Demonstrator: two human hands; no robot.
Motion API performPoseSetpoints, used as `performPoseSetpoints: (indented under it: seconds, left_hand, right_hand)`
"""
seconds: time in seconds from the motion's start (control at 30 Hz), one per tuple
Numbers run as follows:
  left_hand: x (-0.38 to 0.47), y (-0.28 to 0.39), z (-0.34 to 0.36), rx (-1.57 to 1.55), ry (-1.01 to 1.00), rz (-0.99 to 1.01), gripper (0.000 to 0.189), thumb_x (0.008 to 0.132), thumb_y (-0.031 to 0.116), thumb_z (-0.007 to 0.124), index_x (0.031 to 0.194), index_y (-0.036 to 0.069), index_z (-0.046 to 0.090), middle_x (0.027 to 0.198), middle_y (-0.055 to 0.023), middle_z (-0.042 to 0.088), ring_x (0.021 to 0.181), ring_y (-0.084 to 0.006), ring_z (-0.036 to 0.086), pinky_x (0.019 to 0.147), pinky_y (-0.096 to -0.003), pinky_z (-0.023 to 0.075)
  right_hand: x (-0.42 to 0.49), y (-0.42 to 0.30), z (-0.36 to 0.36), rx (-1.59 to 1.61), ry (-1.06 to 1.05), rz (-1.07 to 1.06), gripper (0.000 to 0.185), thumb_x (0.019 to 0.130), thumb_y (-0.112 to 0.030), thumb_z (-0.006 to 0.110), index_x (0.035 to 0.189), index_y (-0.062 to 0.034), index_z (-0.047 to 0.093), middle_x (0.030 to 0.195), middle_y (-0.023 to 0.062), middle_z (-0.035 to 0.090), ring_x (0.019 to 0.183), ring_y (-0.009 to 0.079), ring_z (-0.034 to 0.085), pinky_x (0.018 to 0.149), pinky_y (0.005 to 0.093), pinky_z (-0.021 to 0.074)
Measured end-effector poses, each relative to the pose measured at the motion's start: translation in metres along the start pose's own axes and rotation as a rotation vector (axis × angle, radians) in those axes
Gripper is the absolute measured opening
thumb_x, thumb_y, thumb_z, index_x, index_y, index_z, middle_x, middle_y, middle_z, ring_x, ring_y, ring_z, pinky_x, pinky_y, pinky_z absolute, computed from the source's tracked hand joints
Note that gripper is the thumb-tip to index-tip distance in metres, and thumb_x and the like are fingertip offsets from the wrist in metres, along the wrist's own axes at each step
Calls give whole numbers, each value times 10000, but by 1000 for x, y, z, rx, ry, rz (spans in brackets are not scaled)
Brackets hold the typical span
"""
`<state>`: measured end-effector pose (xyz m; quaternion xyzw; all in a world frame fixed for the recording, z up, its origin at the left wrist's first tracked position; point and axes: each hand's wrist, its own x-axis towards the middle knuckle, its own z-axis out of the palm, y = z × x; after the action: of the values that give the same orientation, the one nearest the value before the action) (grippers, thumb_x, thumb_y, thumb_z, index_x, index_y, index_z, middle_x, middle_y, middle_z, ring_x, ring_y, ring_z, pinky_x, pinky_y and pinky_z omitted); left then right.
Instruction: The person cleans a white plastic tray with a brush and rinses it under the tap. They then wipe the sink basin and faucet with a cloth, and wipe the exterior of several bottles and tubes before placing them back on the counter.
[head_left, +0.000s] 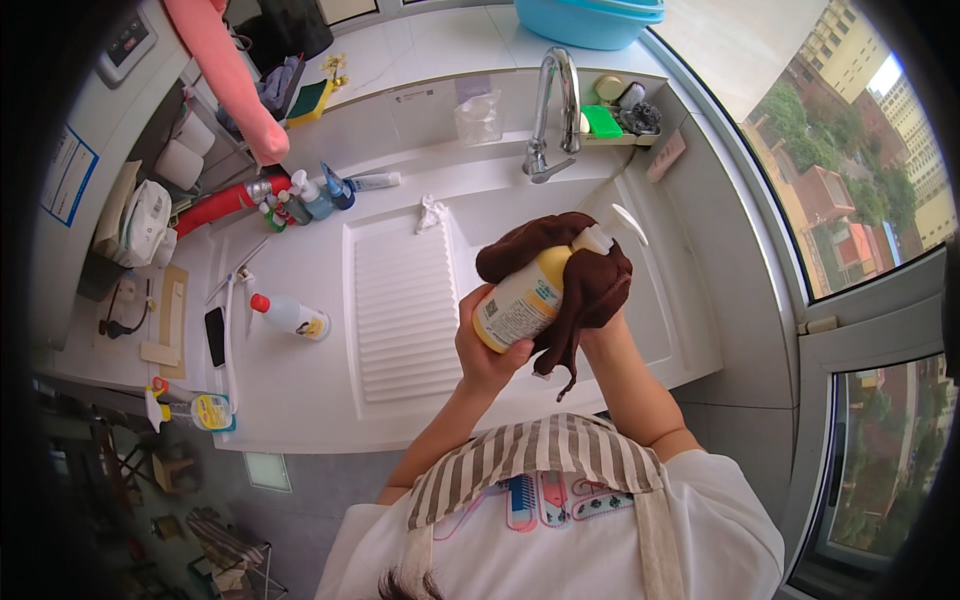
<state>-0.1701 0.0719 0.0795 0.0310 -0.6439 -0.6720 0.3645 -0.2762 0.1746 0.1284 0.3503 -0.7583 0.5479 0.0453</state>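
My left hand (491, 349) grips the lower end of a yellow pump bottle (521, 304), which is tilted with its white pump head up to the right. A dark brown cloth (592, 289) is wrapped around the bottle's upper part. My right hand (602, 330) is mostly hidden under that cloth, and only its heel and wrist show; its fingers cannot be seen. Both hands are above the right part of a white laundry sink. The sink's ribbed washboard (405, 315) lies to the left, with a crumpled white scrap (433, 214) at its top edge.
A chrome faucet (551, 112) rises behind the basin, beside a soap tray (626, 139). A red-capped bottle (292, 316), a phone (215, 337) and a spray bottle (202, 412) are at the left. Several small bottles (315, 199) line the sink's back left.
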Motion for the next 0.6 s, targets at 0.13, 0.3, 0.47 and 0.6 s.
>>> performPoseSetpoints:
  seconds: [0.13,0.3,0.47,0.6]
  left_hand:
    - [9,35,0,-756,-328,-827,683,867,613,488,1160,-3,465,756,-72,554,422,-76,416,353,-182,306]
    - [13,45,6,-1519,-606,-1359,766,846,749,325,1010,23,508,592,-37,423,288,-60,240,252,-175,197]
    - [16,34,2,-1138,-104,-1122,552,927,584,335,1038,77,524,733,-91,532,389,-120,382,267,-189,249]
    - [7,19,4,-608,137,-801,446,971,435,353,1165,57,489,860,-79,589,479,-114,482,344,-214,356]
  right_hand:
    - [11,1,-9,911,-139,276,314,726,16,576,1037,-30,573,915,65,613,883,187,587,829,303,489]
    - [2,39,4,937,-333,173,686,593,-277,812,1145,0,514,1013,84,594,914,201,558,829,338,465]
    - [-4,50,19,710,-441,65,930,492,-272,899,1257,-2,445,1083,74,575,966,204,536,883,348,444]
    - [-1,12,16,616,-513,69,939,491,-216,896,1284,-10,436,1122,74,572,1000,207,533,918,343,430]
